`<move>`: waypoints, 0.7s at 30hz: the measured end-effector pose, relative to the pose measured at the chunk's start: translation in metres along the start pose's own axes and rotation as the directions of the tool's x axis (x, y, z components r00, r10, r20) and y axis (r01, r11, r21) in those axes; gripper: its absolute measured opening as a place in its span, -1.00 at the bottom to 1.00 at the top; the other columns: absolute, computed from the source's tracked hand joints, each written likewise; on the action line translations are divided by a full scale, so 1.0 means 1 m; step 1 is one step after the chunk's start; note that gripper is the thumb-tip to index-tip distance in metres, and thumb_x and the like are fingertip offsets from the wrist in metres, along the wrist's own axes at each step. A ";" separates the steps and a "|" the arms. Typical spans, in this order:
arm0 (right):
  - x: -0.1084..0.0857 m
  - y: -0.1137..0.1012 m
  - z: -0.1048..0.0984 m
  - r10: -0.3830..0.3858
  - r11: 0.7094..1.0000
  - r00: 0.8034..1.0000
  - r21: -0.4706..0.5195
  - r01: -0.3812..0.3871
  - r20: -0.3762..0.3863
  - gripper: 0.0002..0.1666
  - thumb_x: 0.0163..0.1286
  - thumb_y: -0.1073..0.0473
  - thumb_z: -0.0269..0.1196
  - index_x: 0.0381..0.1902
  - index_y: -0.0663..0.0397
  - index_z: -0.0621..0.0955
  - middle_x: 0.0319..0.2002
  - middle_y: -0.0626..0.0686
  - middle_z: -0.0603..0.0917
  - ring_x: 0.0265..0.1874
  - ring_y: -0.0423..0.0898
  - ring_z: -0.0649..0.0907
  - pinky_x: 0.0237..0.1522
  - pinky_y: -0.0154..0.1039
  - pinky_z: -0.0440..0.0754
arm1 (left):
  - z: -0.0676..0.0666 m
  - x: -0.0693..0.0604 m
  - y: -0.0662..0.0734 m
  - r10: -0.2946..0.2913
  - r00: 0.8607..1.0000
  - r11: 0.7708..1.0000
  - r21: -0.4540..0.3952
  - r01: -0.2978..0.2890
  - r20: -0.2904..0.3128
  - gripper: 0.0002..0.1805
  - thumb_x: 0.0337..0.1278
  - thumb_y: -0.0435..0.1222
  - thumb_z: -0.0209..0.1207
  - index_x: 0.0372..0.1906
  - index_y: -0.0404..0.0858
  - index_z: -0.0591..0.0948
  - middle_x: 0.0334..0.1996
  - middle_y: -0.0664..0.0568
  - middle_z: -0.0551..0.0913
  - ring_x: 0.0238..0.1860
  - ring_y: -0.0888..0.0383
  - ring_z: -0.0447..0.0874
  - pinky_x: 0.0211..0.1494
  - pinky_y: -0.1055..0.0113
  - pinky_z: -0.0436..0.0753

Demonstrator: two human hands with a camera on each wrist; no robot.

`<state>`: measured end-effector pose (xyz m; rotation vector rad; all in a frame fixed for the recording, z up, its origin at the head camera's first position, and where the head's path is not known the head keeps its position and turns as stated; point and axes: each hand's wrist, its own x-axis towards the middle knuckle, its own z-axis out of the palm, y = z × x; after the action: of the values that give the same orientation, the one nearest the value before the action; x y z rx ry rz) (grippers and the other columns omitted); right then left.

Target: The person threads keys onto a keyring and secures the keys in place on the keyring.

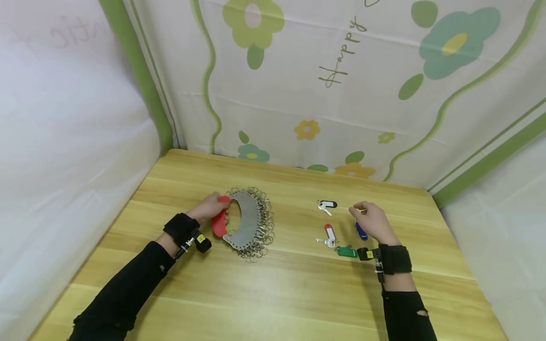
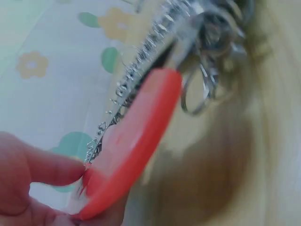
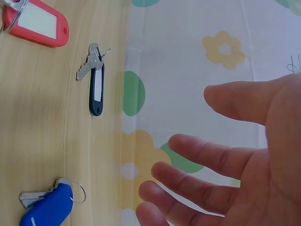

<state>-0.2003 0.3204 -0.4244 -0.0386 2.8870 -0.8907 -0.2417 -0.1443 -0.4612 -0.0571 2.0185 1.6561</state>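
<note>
My left hand (image 1: 211, 208) grips the red handle (image 1: 219, 222) of a curved metal plate (image 1: 246, 220) whose outer edge is lined with small rings and clips. In the left wrist view the thumb and fingers of the hand (image 2: 28, 179) close round the red handle (image 2: 136, 141). My right hand (image 1: 374, 221) hovers over the blue-tagged key (image 1: 360, 230), holding nothing; in the right wrist view its fingers (image 3: 202, 155) are spread and relaxed. Left of it lie a key with a black tag (image 1: 328, 204), one with a red tag (image 1: 330, 232) and a green tag (image 1: 346, 251).
The wooden table (image 1: 256, 303) meets a patterned fabric wall (image 1: 273, 94) at the back. A white fabric panel (image 1: 64, 142) rises on the left side, and another (image 1: 503, 213) on the right.
</note>
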 end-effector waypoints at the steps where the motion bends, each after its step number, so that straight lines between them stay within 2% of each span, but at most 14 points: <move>1: 0.000 0.000 -0.001 0.001 1.000 1.000 -0.001 -0.001 0.001 -0.27 0.45 -0.23 -0.06 0.19 0.33 0.42 0.13 0.38 0.41 0.07 0.30 0.45 -0.04 0.18 0.45 | 0.000 0.000 -0.001 -0.014 1.000 0.994 -0.107 0.017 0.023 -0.78 0.44 -0.39 -0.22 0.01 -0.41 0.07 -0.37 -0.22 0.40 -0.50 0.04 0.49 -0.35 0.23 0.56; 3: -0.001 0.000 -0.002 0.004 1.000 1.000 -0.001 -0.004 0.000 -0.27 0.45 -0.24 -0.05 0.19 0.32 0.43 0.12 0.37 0.42 0.06 0.29 0.46 -0.05 0.17 0.45 | 0.001 0.000 -0.003 -0.031 0.998 0.973 -0.227 0.041 0.050 -0.79 0.47 -0.39 -0.29 0.04 -0.44 0.08 -0.37 -0.18 0.38 -0.47 0.07 0.47 -0.31 0.25 0.56; 5: -0.002 -0.001 -0.003 0.002 1.000 1.000 -0.004 -0.002 0.002 -0.28 0.45 -0.23 -0.05 0.18 0.31 0.43 0.12 0.37 0.42 0.06 0.29 0.46 -0.06 0.16 0.45 | 0.003 0.001 -0.004 -0.043 0.997 0.955 -0.291 0.060 0.065 -0.74 0.48 -0.36 -0.31 0.10 -0.46 0.10 -0.39 -0.12 0.38 -0.46 0.12 0.45 -0.31 0.30 0.55; 9: -0.004 -0.002 -0.004 0.000 1.000 1.000 0.000 0.000 0.006 -0.28 0.45 -0.25 -0.05 0.17 0.30 0.44 0.12 0.36 0.42 0.06 0.28 0.45 -0.06 0.16 0.46 | 0.005 0.001 -0.006 -0.069 0.995 0.935 -0.344 0.088 0.068 -0.67 0.50 -0.30 -0.32 0.18 -0.44 0.10 -0.42 -0.03 0.36 -0.48 0.19 0.41 -0.35 0.38 0.51; 12: -0.005 -0.003 -0.005 -0.004 1.000 1.000 0.002 0.004 0.007 -0.27 0.44 -0.25 -0.06 0.17 0.29 0.44 0.12 0.35 0.42 0.07 0.28 0.45 -0.06 0.16 0.45 | 0.006 0.002 -0.007 -0.086 0.995 0.920 -0.379 0.098 0.049 -0.71 0.51 -0.28 -0.33 0.13 -0.38 0.12 -0.43 0.00 0.35 -0.51 0.22 0.36 -0.41 0.42 0.46; 15: -0.005 -0.004 -0.006 -0.007 1.000 1.000 0.003 0.007 0.001 -0.30 0.45 -0.24 -0.05 0.17 0.28 0.45 0.12 0.33 0.42 0.07 0.27 0.45 -0.05 0.15 0.45 | 0.007 0.003 -0.007 -0.066 0.997 0.907 -0.413 0.081 0.050 -0.70 0.52 -0.27 -0.37 0.15 -0.38 0.10 -0.45 0.02 0.33 -0.53 0.24 0.31 -0.45 0.44 0.41; 21: -0.006 -0.005 -0.005 -0.001 1.000 1.000 -0.005 0.001 0.000 -0.32 0.45 -0.24 -0.04 0.15 0.25 0.46 0.11 0.31 0.43 0.06 0.26 0.46 -0.06 0.15 0.46 | 0.007 0.001 -0.002 -0.043 0.996 0.852 -0.518 0.075 0.073 -0.59 0.52 -0.26 -0.39 0.31 -0.33 -0.04 -0.50 0.08 0.34 -0.59 0.28 0.30 -0.52 0.46 0.39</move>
<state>-0.1949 0.3194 -0.4167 -0.0404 2.8898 -0.8842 -0.2396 -0.1383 -0.4643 -0.2567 1.4534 2.0917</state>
